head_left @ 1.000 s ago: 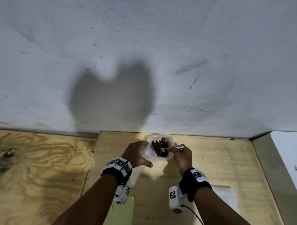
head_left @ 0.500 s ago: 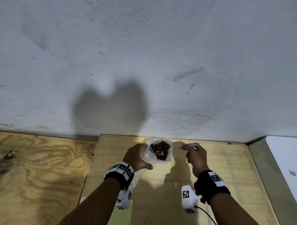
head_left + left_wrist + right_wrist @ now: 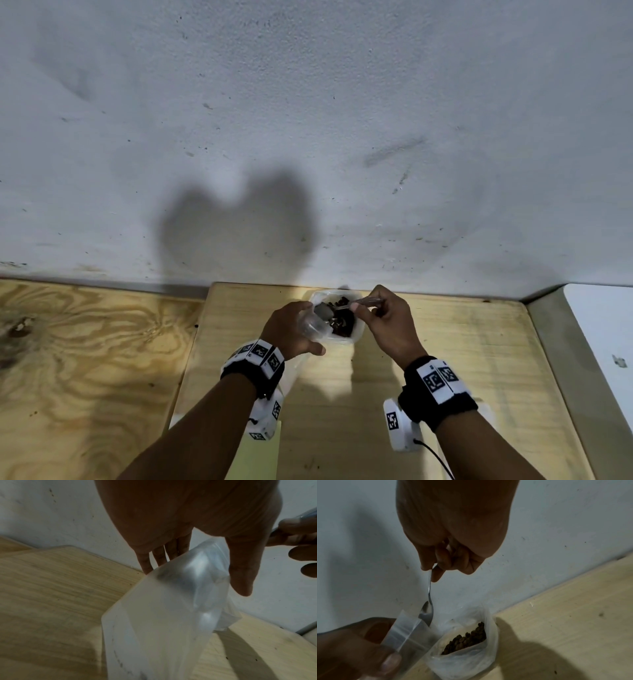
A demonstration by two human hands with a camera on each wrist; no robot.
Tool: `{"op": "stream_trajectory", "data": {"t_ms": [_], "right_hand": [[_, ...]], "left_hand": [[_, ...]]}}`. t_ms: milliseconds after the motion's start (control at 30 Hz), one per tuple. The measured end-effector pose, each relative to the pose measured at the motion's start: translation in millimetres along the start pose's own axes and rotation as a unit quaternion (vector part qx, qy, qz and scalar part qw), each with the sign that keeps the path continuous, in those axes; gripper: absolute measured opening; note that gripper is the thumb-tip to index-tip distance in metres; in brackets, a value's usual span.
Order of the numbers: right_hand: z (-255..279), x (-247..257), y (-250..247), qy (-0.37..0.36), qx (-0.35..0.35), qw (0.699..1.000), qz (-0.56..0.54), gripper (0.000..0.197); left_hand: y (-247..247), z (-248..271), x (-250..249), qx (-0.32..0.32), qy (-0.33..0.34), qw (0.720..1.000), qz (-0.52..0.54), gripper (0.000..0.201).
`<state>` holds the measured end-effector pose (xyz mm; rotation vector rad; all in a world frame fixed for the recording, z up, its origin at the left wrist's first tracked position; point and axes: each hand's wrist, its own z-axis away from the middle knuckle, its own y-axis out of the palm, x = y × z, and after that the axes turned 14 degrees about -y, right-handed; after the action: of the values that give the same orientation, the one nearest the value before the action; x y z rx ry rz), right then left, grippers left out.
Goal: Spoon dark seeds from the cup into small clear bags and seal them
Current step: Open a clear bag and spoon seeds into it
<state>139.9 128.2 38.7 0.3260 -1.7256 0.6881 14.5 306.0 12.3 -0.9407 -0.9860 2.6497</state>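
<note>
My left hand [image 3: 293,330] grips a small clear bag [image 3: 310,325] by its top, just left of the cup, and the bag hangs down toward the table [image 3: 163,622]. The white cup [image 3: 356,334] of dark seeds [image 3: 467,639] stands on the wooden board near the wall. My right hand [image 3: 358,307] pinches the handle of a metal spoon [image 3: 429,588]. The spoon's bowl [image 3: 426,614] tilts down at the bag's open mouth [image 3: 409,631], and its visible face looks shiny and bare. My left thumb [image 3: 390,661] presses the bag's front.
A light wooden board [image 3: 445,359] lies against the white wall [image 3: 308,137], with a darker plywood top [image 3: 85,359] to its left. Near the front edge lies a pale green sheet [image 3: 260,455]. A white surface [image 3: 606,335] borders the right side.
The spoon was over the seeds in the cup, then rose toward the cup's right rim. Now its bowl has swung left to the bag's mouth. The left hand keeps its hold on the bag.
</note>
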Motion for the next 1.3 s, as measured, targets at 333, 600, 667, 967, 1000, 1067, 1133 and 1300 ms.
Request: {"op": "stream_trajectory", "data": {"t_ms": [333, 600, 667, 967, 1000, 1067, 1133, 1300], "right_hand": [[2.7, -37.9, -11.9, 0.070, -0.149, 0.983, 0.087, 0.024], [5.4, -59.4, 26.6, 0.162, -0.138, 0.975, 0.060, 0.032], [5.2, -60.2, 32.9, 0.183, -0.146, 0.971, 0.054, 0.033], [15.3, -60.3, 27.3, 0.197, -0.175, 0.964, 0.048, 0.033], [16.4, -60.4, 28.4, 0.199, -0.166, 0.965, 0.048, 0.033], [17.4, -59.5, 33.8, 0.203, -0.147, 0.967, 0.046, 0.031], [17.0, -58.7, 41.9, 0.208, -0.134, 0.968, 0.037, 0.030], [11.4, -59.4, 51.9, 0.262, -0.149, 0.953, -0.022, 0.030]], "left_hand": [[1.7, -9.9, 5.8, -0.006, 0.006, 1.000, -0.008, 0.106], [5.2, -17.0, 8.8, -0.011, 0.013, 1.000, -0.014, 0.109], [5.9, -17.6, 9.5, -0.014, 0.012, 1.000, -0.010, 0.108], [6.0, -18.5, 14.1, -0.024, 0.019, 1.000, -0.002, 0.111], [6.3, -18.3, 14.3, -0.020, 0.020, 1.000, -0.002, 0.111], [6.6, -17.6, 14.2, -0.016, 0.027, 0.999, -0.007, 0.110], [6.7, -16.8, 14.1, -0.015, 0.038, 0.999, -0.016, 0.107], [3.0, -17.1, 15.1, -0.017, 0.044, 0.999, -0.028, 0.107]]}}
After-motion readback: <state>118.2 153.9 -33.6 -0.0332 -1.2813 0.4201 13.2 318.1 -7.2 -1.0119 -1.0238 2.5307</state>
